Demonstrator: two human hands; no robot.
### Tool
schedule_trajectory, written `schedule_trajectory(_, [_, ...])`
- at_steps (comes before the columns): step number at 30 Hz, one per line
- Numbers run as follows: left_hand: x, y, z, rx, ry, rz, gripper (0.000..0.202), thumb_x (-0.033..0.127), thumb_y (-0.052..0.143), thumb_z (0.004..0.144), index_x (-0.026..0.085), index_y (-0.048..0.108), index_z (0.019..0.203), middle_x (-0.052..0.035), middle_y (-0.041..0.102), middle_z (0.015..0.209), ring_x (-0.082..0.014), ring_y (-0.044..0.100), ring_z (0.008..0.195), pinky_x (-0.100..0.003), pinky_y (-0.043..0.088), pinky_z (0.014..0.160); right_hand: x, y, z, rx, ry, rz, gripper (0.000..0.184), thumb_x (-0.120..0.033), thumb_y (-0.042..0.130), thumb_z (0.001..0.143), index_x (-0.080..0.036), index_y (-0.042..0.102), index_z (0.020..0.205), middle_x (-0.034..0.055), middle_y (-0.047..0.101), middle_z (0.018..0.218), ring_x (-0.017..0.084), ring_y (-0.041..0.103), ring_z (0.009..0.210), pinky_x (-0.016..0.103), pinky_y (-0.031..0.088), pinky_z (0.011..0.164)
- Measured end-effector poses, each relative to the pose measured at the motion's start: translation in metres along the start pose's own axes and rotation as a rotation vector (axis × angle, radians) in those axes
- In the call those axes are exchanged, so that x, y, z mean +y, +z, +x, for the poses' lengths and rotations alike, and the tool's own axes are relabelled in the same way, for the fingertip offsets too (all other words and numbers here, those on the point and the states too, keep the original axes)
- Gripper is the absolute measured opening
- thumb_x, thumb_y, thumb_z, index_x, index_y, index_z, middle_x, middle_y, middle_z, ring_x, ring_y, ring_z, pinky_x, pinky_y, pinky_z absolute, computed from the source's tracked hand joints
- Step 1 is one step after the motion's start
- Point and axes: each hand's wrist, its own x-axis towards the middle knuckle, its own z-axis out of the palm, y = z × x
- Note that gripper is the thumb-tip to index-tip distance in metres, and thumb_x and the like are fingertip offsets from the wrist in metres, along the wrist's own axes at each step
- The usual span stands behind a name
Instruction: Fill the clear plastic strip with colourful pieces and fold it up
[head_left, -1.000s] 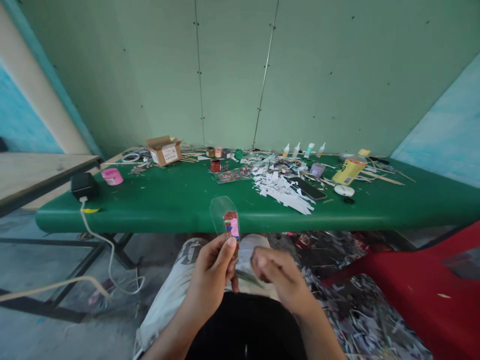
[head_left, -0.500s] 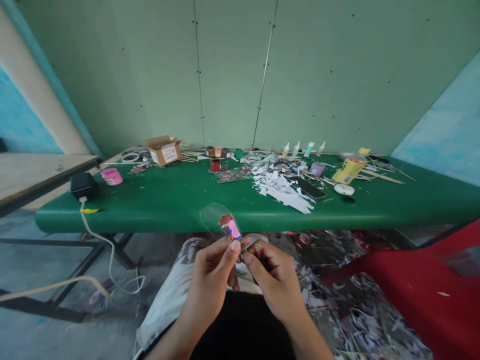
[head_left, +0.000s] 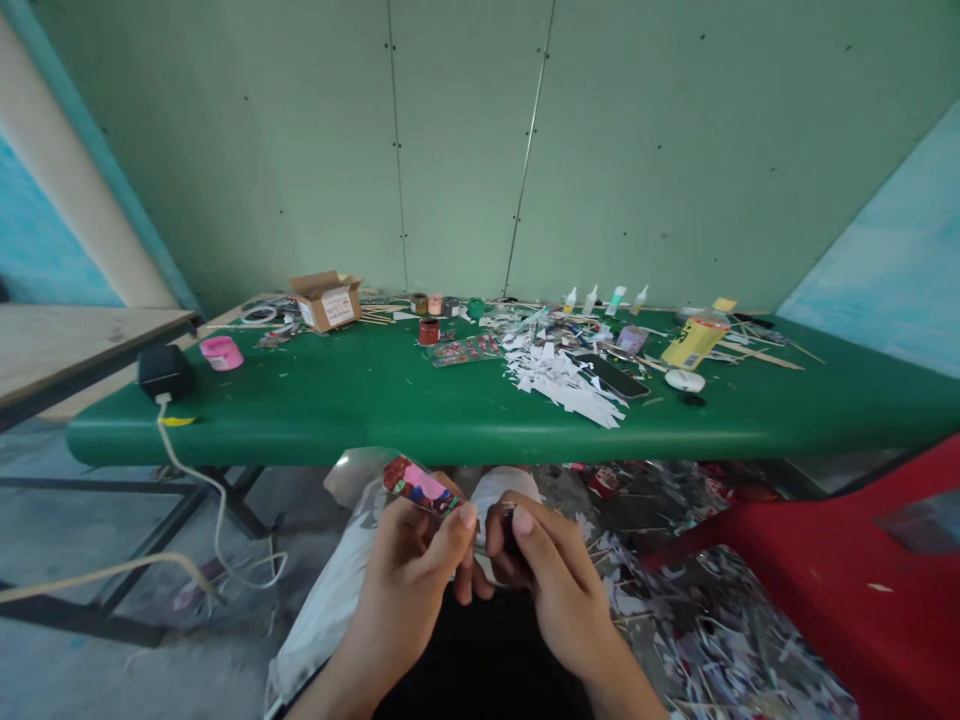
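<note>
My left hand pinches a clear plastic sheet that carries a colourful painted strip in dark red, pink and blue. The sheet tilts up and to the left, above my lap and in front of the table edge. A short way to the right, my right hand is closed with thumb against fingers. Something small shows at those fingertips, but its kind is too hidden to tell. The two hands are close together and slightly apart.
On the green table lie white paper scraps, a phone, a cardboard box, a red paint jar, a pink jar and a yellow-labelled bottle. A red chair stands at right; scraps cover the floor.
The plastic sheet with its painted strip has tipped over to the left and lower. My right hand has drawn away from it, opening a small gap between the hands.
</note>
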Motion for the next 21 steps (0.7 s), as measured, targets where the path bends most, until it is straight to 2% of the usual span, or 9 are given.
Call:
schedule_trajectory(3, [0.0004,-0.0007,-0.0038,0.007,0.014,0.02,0.03,0.032,0.063,0.082,0.016,0.051,0.059,0.0055,0.05,0.046,-0.0067,0.052,0.039,-0.015,0.038,0.038,-0.0022,0.0049,-0.0016,-0.04,-0.016,-0.043,0.042,-0.044,0.038,0.098,-0.018,0.049,0.068,-0.0039,0.041,0.056,0.01,0.045,0.054,0.022,0.031,0.049])
schedule_trajectory(10, [0.0043,0.0043,-0.003,-0.016,-0.051,-0.054,0.026,0.025,0.067,0.074,0.017,0.049,0.057,0.0061,0.05,0.046,-0.0057,0.048,0.036,-0.015,0.036,0.035,-0.0031,0.0087,-0.0035,-0.031,-0.009,-0.02,0.041,-0.045,0.038,0.098,-0.019,0.048,0.068,-0.004,0.041,0.054,0.011,0.045,0.05,0.023,0.031,0.047])
schedule_trajectory(15, [0.0027,0.0037,-0.0034,-0.048,-0.086,-0.065,0.02,0.025,0.064,0.076,0.016,0.053,0.061,0.0053,0.053,0.045,-0.0053,0.049,0.036,-0.014,0.035,0.036,-0.005,0.0091,-0.0037,-0.076,-0.014,-0.018,0.04,-0.043,0.037,0.098,-0.019,0.048,0.068,-0.0013,0.049,0.054,0.011,0.046,0.051,0.023,0.032,0.047])
schedule_trajectory(21, [0.0014,0.0012,-0.0072,-0.062,-0.087,-0.047,0.021,0.026,0.062,0.078,0.016,0.053,0.062,0.0047,0.054,0.046,-0.0054,0.049,0.036,-0.014,0.034,0.036,-0.0053,0.0112,-0.0018,-0.096,-0.013,0.033,0.04,-0.045,0.038,0.097,-0.02,0.048,0.068,-0.0022,0.047,0.05,0.011,0.043,0.048,0.023,0.031,0.045])
